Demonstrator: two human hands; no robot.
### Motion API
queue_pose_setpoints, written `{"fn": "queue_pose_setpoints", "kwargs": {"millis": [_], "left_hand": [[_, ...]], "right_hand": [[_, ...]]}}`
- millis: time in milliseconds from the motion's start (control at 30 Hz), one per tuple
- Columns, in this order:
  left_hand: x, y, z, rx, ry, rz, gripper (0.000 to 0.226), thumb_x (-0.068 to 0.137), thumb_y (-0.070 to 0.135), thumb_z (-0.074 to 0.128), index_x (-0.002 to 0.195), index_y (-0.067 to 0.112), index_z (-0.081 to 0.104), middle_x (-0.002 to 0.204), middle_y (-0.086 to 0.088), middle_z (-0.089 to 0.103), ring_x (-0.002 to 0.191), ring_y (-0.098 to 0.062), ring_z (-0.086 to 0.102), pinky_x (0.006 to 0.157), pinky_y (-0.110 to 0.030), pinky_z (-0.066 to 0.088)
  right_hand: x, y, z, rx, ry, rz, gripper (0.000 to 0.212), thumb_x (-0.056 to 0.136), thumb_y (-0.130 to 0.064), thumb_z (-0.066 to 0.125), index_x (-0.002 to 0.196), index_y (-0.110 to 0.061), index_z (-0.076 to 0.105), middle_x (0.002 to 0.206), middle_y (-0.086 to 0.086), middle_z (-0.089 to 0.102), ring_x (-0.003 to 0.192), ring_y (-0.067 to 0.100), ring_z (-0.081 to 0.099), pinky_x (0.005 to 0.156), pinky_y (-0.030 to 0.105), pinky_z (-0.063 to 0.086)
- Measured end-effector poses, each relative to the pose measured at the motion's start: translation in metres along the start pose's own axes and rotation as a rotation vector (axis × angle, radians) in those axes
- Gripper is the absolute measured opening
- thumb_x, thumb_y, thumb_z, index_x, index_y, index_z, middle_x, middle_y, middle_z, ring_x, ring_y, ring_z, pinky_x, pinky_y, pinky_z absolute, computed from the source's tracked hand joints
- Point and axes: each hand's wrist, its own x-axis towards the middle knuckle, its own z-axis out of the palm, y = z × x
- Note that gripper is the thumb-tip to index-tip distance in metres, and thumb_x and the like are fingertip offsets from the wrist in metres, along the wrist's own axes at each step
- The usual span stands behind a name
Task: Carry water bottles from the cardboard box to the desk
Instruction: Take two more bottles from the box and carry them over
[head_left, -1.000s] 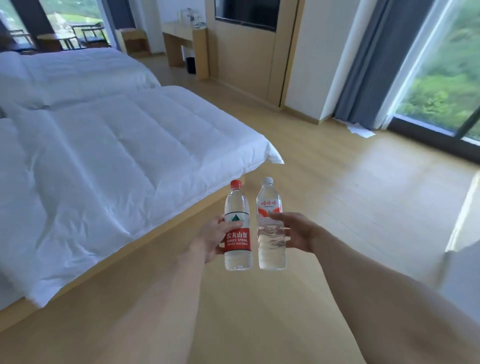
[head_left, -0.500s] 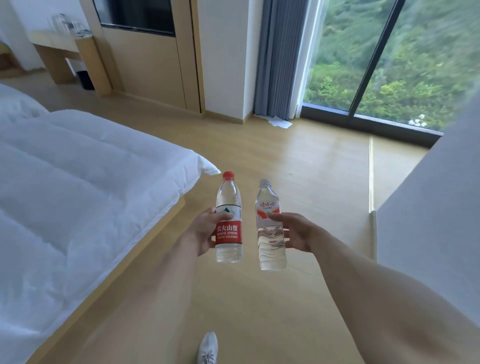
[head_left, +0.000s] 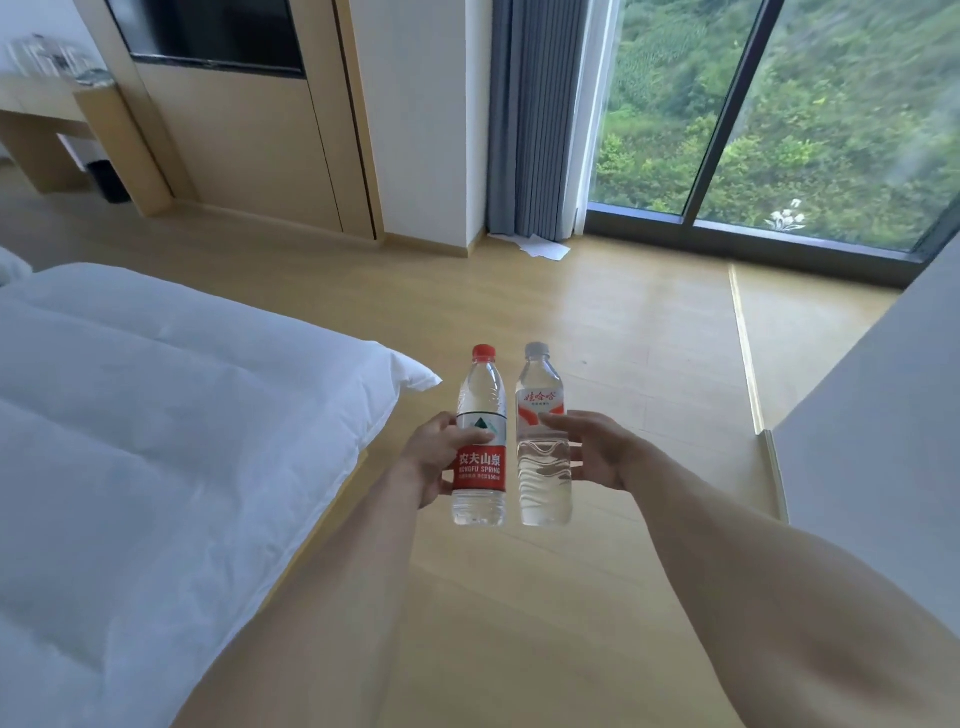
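I hold two water bottles upright in front of me over the wooden floor. My left hand (head_left: 434, 457) grips a red-capped bottle with a red label (head_left: 480, 441). My right hand (head_left: 592, 447) grips a bottle with a white cap and a white and orange label (head_left: 543, 441). The two bottles stand side by side, nearly touching. The wooden desk (head_left: 47, 111) is far off at the upper left, with glassware on top. No cardboard box is in view.
A bed with a white duvet (head_left: 156, 441) fills the left side. A white wall corner (head_left: 883, 415) juts in at the right. Ahead are a wood panel with a dark screen (head_left: 218, 36), a grey curtain (head_left: 540, 119), a floor-length window (head_left: 779, 119) and paper on the floor (head_left: 543, 246).
The view has swung to the right, from the bed toward the window and the right-hand wall. Both hands keep the same grip on the bottles, which have drawn closer together.
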Motion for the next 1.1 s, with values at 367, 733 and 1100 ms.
{"fn": "queue_pose_setpoints", "kwargs": {"millis": [367,733,1100], "left_hand": [[0.129,0.047,0.006,0.014,-0.001,-0.013,0.044,0.082,0.025,0.081,0.121,0.018,0.06,0.109,-0.013,0.073,0.095,-0.029,0.069,0.077,-0.046,0.059],[0.285,0.133,0.043,0.0,0.122,-0.041,0.034,0.08,0.021,0.079,0.11,0.02,0.063,0.094,-0.005,0.072,0.081,-0.022,0.068,0.061,-0.035,0.057],[0.402,0.211,0.031,-0.024,0.154,-0.096,0.041,0.078,0.016,0.078,0.113,0.017,0.058,0.101,-0.009,0.069,0.084,-0.027,0.066,0.063,-0.041,0.059]], "right_hand": [[0.121,-0.048,-0.046,0.04,0.013,0.027,0.039,0.077,-0.033,0.081,0.108,-0.01,0.072,0.093,0.005,0.076,0.076,0.02,0.074,0.067,0.037,0.059],[0.264,-0.155,-0.13,0.021,-0.049,0.024,0.04,0.078,-0.032,0.079,0.11,-0.008,0.07,0.094,0.006,0.075,0.082,0.023,0.071,0.067,0.038,0.058],[0.376,-0.247,-0.166,-0.036,-0.111,0.042,0.058,0.063,-0.038,0.086,0.112,-0.013,0.066,0.102,0.01,0.071,0.087,0.027,0.069,0.068,0.036,0.058]]}}
